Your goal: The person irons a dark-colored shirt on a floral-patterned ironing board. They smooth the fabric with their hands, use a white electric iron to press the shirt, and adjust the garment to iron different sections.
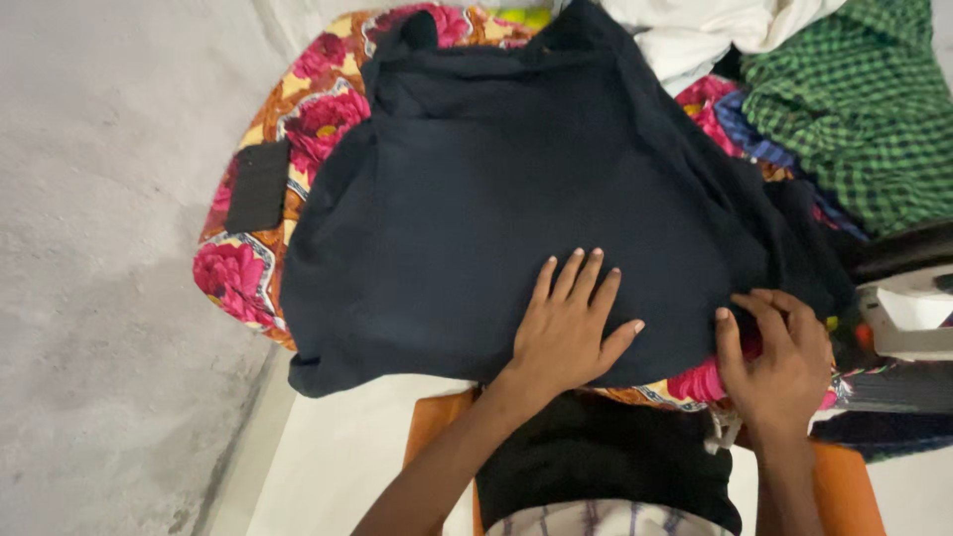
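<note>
**Both hands working a dark garment on the floral board**

Pressing flat with the left hand (568, 328), palm down and fingers spread loose on the near edge of the dark navy garment (516, 199), gripping nothing. Pinching with the right hand (779, 357), fingers curled and closing on the garment's near right hem, just where the cloth is dropping over the board's edge.

Lying ahead of both hands, that garment, spreading away across the padded board with the floral cover (298, 129); running its long axis roughly left to right (the far end bunching up toward a collar or hood, hard to tell which). Sitting nearer the cloth's middle, the left hand; working the corner, the right.

Resting on the cover at the far left, a small black rectangular patch (256, 186). Heaping up at the far right, a green checked cloth (864, 109) beside a white cloth (715, 30). Showing just right of the right hand, a white iron (908, 313), partly cut off by the frame. Stretching away on the left, a bare grey concrete floor (109, 268).
</note>
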